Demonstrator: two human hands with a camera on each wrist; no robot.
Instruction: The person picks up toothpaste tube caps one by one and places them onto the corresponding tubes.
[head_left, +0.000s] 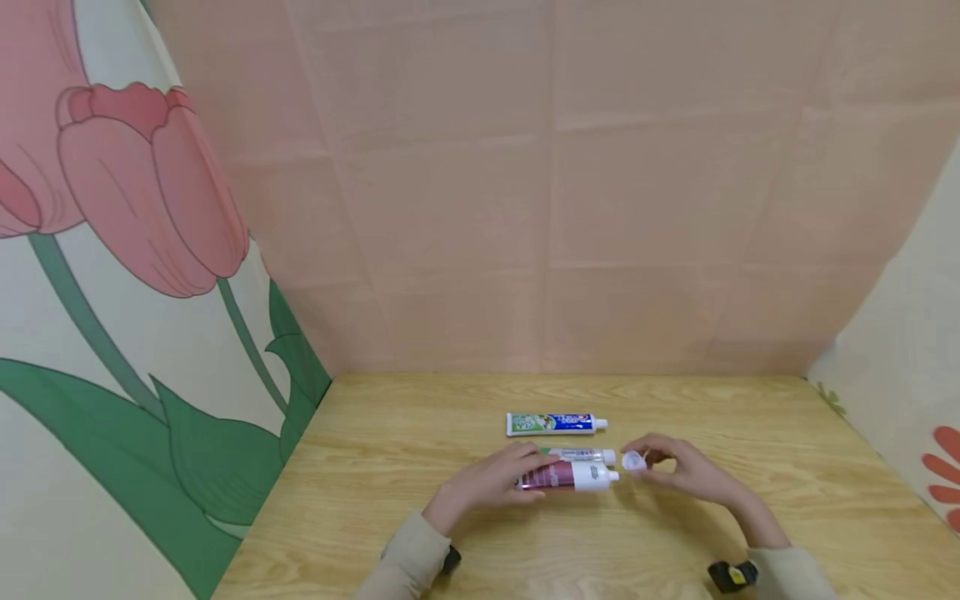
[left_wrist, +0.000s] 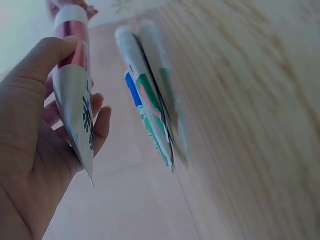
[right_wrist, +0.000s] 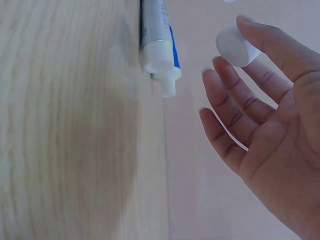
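My left hand (head_left: 483,479) grips a toothpaste tube (head_left: 551,477), wine-red with a white shoulder, its bare narrow nozzle pointing right. In the left wrist view, the thumb lies along this tube (left_wrist: 75,95) and the fingers curl beneath. To its right, my right hand (head_left: 693,475) pinches a white cap (head_left: 633,461) between thumb and fingers. The right wrist view shows the cap (right_wrist: 235,47) at the fingertips, the other fingers loosely bent. Cap and nozzle are a short gap apart.
Just behind the held tube lies a white-and-green tube (head_left: 588,455) with a broad white end. Farther back, a blue-and-green toothpaste tube (head_left: 555,424) lies with its narrow white tip to the right. The wooden table (head_left: 397,417) meets a pinkish cloth backdrop (head_left: 547,250).
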